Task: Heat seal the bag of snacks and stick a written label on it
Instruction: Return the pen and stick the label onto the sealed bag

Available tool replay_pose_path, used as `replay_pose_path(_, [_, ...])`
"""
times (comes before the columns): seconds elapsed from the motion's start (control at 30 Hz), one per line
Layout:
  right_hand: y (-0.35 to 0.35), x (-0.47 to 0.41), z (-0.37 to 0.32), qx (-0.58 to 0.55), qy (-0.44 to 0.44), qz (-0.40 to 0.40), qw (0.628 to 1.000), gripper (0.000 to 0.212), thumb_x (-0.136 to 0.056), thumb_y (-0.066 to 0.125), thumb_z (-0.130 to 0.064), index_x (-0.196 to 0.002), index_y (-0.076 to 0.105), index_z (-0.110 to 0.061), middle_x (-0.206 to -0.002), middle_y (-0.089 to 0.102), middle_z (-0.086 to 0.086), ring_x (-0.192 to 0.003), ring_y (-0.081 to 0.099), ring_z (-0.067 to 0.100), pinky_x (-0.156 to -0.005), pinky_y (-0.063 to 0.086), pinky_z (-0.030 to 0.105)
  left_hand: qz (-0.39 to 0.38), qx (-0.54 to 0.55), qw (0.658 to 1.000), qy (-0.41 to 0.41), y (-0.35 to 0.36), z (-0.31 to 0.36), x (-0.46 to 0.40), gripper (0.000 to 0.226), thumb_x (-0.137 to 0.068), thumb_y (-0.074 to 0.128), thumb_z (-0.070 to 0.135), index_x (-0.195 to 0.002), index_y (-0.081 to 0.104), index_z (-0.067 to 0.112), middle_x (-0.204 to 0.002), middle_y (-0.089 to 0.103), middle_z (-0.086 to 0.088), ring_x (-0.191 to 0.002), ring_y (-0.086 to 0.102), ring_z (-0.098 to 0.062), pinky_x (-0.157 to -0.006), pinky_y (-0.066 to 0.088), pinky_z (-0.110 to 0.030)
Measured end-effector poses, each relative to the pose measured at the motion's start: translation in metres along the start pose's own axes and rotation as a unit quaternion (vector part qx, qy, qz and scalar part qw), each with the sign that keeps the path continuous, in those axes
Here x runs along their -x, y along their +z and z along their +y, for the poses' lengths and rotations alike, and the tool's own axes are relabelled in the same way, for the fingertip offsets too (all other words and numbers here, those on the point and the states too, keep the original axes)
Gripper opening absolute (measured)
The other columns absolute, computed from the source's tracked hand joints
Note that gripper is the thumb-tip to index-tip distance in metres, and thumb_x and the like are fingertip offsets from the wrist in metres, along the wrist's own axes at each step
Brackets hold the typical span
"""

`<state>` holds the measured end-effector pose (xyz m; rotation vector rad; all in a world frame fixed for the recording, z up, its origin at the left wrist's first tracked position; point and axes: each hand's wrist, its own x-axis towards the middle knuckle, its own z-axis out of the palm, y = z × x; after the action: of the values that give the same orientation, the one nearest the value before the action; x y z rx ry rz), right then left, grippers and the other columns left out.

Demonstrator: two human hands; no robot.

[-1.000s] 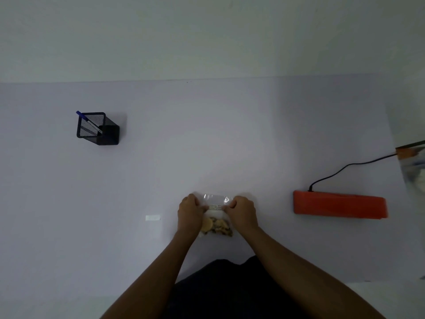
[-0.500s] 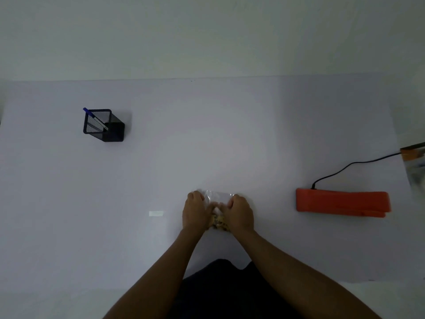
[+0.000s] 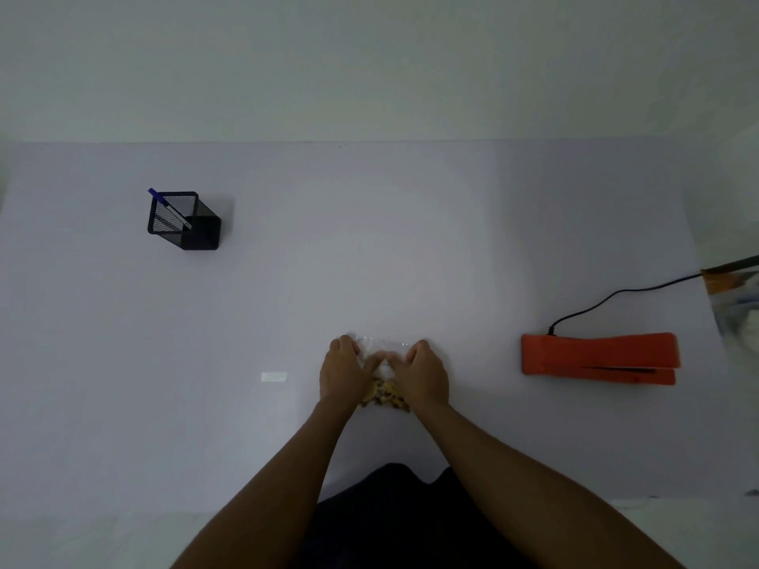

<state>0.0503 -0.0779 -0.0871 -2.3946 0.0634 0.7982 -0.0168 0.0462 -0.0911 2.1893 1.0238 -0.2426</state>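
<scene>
A small clear bag of snacks (image 3: 384, 394) lies on the white table, near the front middle. My left hand (image 3: 344, 370) and my right hand (image 3: 423, 373) both press on it, fingers curled over its upper part, thumbs close together. Brown and yellow snack pieces show below my hands; the clear top edge sticks out beyond my fingers. An orange heat sealer (image 3: 597, 357) rests to the right, its black cord (image 3: 616, 295) running off right. A small white label (image 3: 274, 377) lies left of my left hand. A blue pen (image 3: 166, 206) stands in a black mesh holder (image 3: 184, 220) at the far left.
The white table (image 3: 369, 248) ends at a pale wall behind. At the right edge lies an orange-and-clear object (image 3: 729, 289), partly cut off. My dark clothing shows at the bottom between my forearms.
My hands have drawn closer together over the bag, covering more of it. The view has shifted slightly.
</scene>
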Motion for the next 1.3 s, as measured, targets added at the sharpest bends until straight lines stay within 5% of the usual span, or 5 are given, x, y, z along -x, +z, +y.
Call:
replay_pose_path(0.37, [-0.003, 0.000, 0.012, -0.024, -0.029, 0.025, 0.999, 0.022, -0.093, 0.065, -0.022, -0.080, 0.048, -0.017, -0.072, 0.060, 0.001, -0.068, 0.060, 0.023, -0.063, 0.050, 0.037, -0.034, 0.003, 0.999, -0.001, -0.007, -0.003, 0.000, 0.025, -0.096, 0.060, 0.032, -0.101, 0.053, 0.009, -0.100, 0.058, -0.006, -0.090, 0.061, -0.024, -0.071, 0.043, -0.028])
replay_pose_path(0.73, [-0.002, 0.042, 0.052, -0.142, -0.023, -0.003, 0.990, 0.013, -0.090, 0.071, -0.028, -0.090, 0.071, -0.015, -0.075, 0.075, -0.001, -0.063, 0.071, 0.013, -0.066, 0.061, 0.038, -0.071, 0.129, 0.983, -0.107, -0.008, -0.017, 0.042, 0.050, -0.094, 0.057, 0.043, -0.131, 0.045, 0.011, -0.119, 0.064, -0.012, -0.104, 0.064, -0.026, -0.090, 0.055, -0.045])
replay_pose_path(0.97, [-0.004, -0.013, -0.012, -0.165, -0.051, 0.000, 0.985, 0.009, -0.091, 0.070, -0.021, -0.095, 0.071, -0.013, -0.082, 0.075, 0.006, -0.069, 0.073, 0.020, -0.066, 0.062, 0.043, -0.032, 0.156, 0.982, -0.104, -0.042, 0.009, -0.016, 0.057, -0.092, 0.061, 0.030, -0.140, 0.044, 0.005, -0.124, 0.062, -0.012, -0.112, 0.060, -0.027, -0.097, 0.051, -0.042])
replay_pose_path(1.17, [-0.009, -0.084, -0.081, -0.182, -0.058, 0.004, 0.982, 0.006, -0.089, 0.070, -0.010, -0.095, 0.069, -0.007, -0.084, 0.074, 0.016, -0.068, 0.074, 0.027, -0.058, 0.060, 0.031, -0.007, 0.154, 0.985, -0.079, -0.071, 0.039, -0.098, 0.054, -0.092, 0.061, 0.027, -0.138, 0.047, 0.001, -0.128, 0.062, -0.017, -0.115, 0.059, -0.031, -0.095, 0.049, -0.037])
replay_pose_path(1.3, [-0.009, -0.126, -0.101, -0.151, -0.061, 0.029, 0.986, 0.014, -0.086, 0.072, -0.015, -0.097, 0.070, -0.007, -0.086, 0.075, 0.013, -0.072, 0.074, 0.028, -0.067, 0.062, 0.043, -0.020, 0.131, 0.989, -0.064, -0.080, 0.060, -0.136, 0.049, -0.094, 0.058, 0.024, -0.135, 0.048, -0.002, -0.124, 0.062, -0.017, -0.115, 0.058, -0.031, -0.086, 0.040, -0.028])
